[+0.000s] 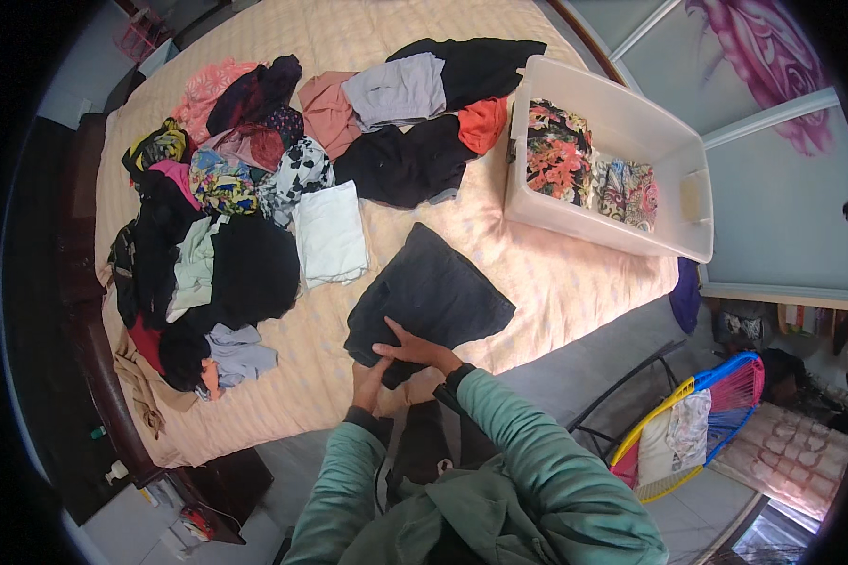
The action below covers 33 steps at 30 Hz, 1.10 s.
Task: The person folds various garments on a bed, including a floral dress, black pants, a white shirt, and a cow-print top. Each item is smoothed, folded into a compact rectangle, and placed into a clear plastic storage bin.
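Note:
A folded black garment point(431, 293) lies on the bed before me, its lower left edge at my hands. My left hand point(369, 385) grips that edge, thumb on top and the other fingers hidden. Across the cloth rests my right hand point(420, 351), two digits spread on the fabric; whether it pinches any cloth is unclear. Just beyond is a folded white cloth point(332, 233). A translucent plastic storage box point(611, 85) stands on the bed at the right. Inside it are a folded floral garment point(558, 152) and a folded patterned garment point(627, 192).
Mixed clothes cover the bed's left side, among them a black garment point(254, 265) and a grey one point(240, 353). More lie at the back, including light-grey shorts point(396, 92). A colourful corded chair point(731, 367) stands on the floor right of the bed point(424, 431).

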{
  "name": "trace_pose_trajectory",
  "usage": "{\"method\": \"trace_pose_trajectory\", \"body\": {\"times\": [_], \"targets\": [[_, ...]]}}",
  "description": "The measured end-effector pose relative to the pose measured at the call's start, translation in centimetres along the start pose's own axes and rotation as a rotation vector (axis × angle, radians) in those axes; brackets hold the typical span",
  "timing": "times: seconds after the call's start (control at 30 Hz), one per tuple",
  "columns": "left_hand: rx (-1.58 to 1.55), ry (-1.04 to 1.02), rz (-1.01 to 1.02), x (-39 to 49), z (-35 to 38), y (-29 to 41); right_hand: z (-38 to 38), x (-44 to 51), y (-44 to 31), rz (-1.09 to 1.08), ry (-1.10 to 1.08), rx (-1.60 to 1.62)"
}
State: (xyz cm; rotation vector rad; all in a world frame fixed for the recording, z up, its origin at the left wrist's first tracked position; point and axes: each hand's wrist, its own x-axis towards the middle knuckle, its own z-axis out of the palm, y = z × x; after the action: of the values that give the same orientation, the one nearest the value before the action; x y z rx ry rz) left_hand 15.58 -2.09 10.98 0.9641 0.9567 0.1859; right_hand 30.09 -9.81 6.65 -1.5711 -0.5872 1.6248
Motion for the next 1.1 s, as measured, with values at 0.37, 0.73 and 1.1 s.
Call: {"method": "trace_pose_trajectory", "body": {"times": [0.37, 0.73, 1.1], "targets": [[0.473, -0.25, 0.2, 5.6, 13.5, -0.9, -14.9, -6.7, 2.2, 0.238, 0.394, 0.845], [1.377, 0.001, 0.744, 7.9, 17.6, -1.4, -15.7, -9.5, 2.8, -0.383, 1.066, -0.527], [1.828, -0.05, 0.504, 17.7, 11.7, -3.1, -14.3, -3.9, 7.4, -0.125, 0.685, -0.974]]}}
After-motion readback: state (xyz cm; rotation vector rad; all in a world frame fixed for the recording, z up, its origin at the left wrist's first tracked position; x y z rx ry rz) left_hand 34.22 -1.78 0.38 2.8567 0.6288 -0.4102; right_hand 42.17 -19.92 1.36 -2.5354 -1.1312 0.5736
